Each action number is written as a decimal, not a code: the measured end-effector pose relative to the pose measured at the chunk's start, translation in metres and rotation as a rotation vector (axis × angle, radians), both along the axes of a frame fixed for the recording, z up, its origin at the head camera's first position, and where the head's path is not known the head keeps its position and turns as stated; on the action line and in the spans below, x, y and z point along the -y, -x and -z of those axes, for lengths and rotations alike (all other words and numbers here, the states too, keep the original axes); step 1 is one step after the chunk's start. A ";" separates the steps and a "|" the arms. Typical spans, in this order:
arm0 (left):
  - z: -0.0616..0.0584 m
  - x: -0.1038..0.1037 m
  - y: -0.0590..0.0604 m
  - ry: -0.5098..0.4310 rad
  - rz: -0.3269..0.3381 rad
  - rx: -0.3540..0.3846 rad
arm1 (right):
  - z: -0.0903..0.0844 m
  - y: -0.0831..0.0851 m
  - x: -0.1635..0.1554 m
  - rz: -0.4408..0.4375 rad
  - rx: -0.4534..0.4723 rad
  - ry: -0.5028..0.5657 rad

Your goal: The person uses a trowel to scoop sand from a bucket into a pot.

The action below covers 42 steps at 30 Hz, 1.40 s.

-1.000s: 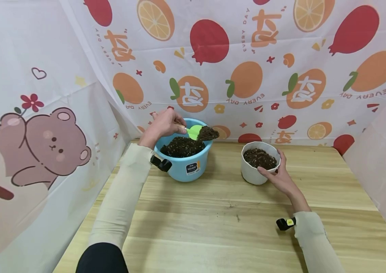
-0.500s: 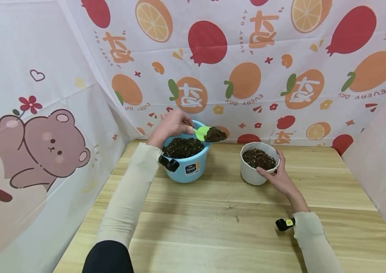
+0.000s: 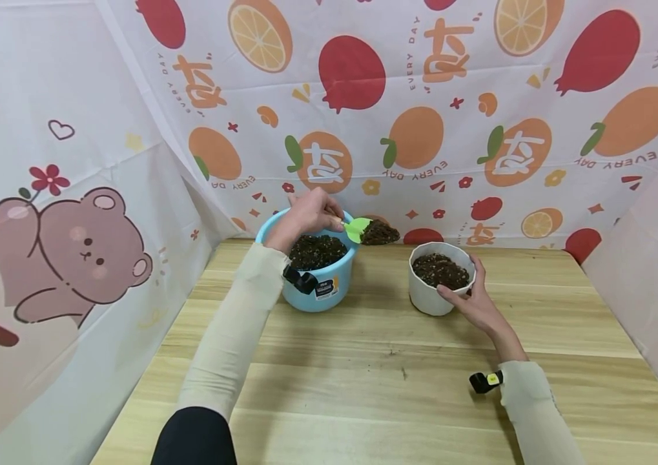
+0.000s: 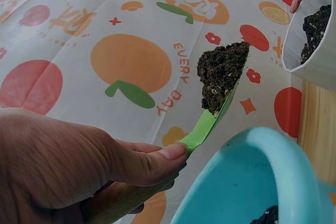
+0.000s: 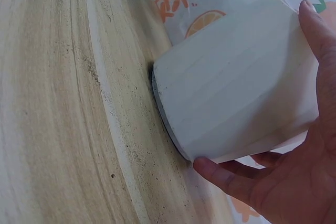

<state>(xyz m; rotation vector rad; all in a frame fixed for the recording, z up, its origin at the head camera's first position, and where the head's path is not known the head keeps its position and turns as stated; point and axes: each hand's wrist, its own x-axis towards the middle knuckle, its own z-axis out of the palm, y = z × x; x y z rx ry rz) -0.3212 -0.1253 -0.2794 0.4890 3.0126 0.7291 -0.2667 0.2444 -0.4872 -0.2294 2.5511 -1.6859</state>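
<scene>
My left hand (image 3: pixel 307 216) (image 4: pixel 79 166) grips the wooden handle of a small green trowel (image 3: pixel 358 228) (image 4: pixel 207 124). A heap of dark soil (image 3: pixel 379 233) (image 4: pixel 220 72) rides on its blade, just past the right rim of the blue bucket (image 3: pixel 319 284) (image 4: pixel 262 182), which holds more soil. My right hand (image 3: pixel 468 298) (image 5: pixel 294 177) holds the side of the white pot (image 3: pixel 430 297) (image 5: pixel 236 103), thumb and fingers curled round its wall. The pot stands on the wooden table (image 3: pixel 392 387) and is nearly full of soil (image 3: pixel 440 270).
Fruit-print cloth (image 3: pixel 421 116) hangs close behind the bucket and pot; a bear-print cloth (image 3: pixel 61 245) closes the left side and a plain sheet (image 3: pixel 654 271) the right. Bare wooden tabletop (image 5: pixel 52 103) stretches toward me in front of both containers.
The left hand has carried the soil-laden trowel rightward, from above the bucket to just beyond its right rim. The right hand and the white pot have stayed put.
</scene>
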 end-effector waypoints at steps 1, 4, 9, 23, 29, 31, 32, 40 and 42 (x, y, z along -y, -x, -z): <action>0.001 -0.001 0.001 0.000 -0.001 0.004 | 0.000 0.000 0.000 0.001 -0.001 -0.002; 0.003 -0.004 0.002 0.004 -0.002 0.011 | 0.000 -0.001 0.001 -0.001 0.001 -0.008; 0.007 -0.011 0.003 0.008 0.008 0.022 | 0.001 0.000 0.001 -0.001 -0.003 -0.008; 0.013 -0.029 0.006 0.000 0.042 0.034 | 0.001 0.002 0.002 0.000 -0.014 0.014; 0.014 -0.036 0.006 -0.005 0.047 0.028 | 0.001 0.002 0.001 -0.002 -0.021 0.016; 0.014 -0.038 0.006 -0.003 0.043 0.028 | 0.001 0.002 0.000 -0.003 -0.019 0.014; 0.014 -0.040 0.006 -0.002 0.041 0.027 | 0.001 0.002 0.000 -0.002 -0.019 0.016; 0.016 -0.051 0.007 0.022 0.056 0.020 | 0.001 0.002 -0.002 -0.009 -0.002 0.022; 0.018 -0.053 0.007 0.031 0.060 0.022 | 0.001 0.002 -0.002 -0.010 0.006 0.021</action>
